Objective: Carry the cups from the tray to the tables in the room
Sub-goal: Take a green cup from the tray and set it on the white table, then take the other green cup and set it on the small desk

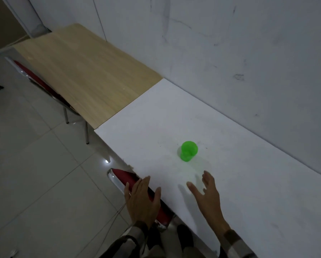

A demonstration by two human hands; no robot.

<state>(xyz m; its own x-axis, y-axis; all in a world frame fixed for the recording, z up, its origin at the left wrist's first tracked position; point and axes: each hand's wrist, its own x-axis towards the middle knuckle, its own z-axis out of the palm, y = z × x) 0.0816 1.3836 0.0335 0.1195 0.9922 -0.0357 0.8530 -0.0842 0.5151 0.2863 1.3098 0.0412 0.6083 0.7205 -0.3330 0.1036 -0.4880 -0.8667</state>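
Observation:
A translucent green cup [188, 151] stands upright on the white table [249, 183], near the middle of its width. My right hand [206, 192] hovers over the table just below the cup, fingers spread, holding nothing and not touching the cup. My left hand [142, 200] is open with fingers apart, over the table's near edge and the red chair below it. No tray is in view.
A wooden table [81, 71] adjoins the white one on the far side, both against a scuffed white wall [230, 43]. A red chair [122, 176] is tucked under the white table and another red chair [38, 79] under the wooden one. Tiled floor [34, 164] lies to the left.

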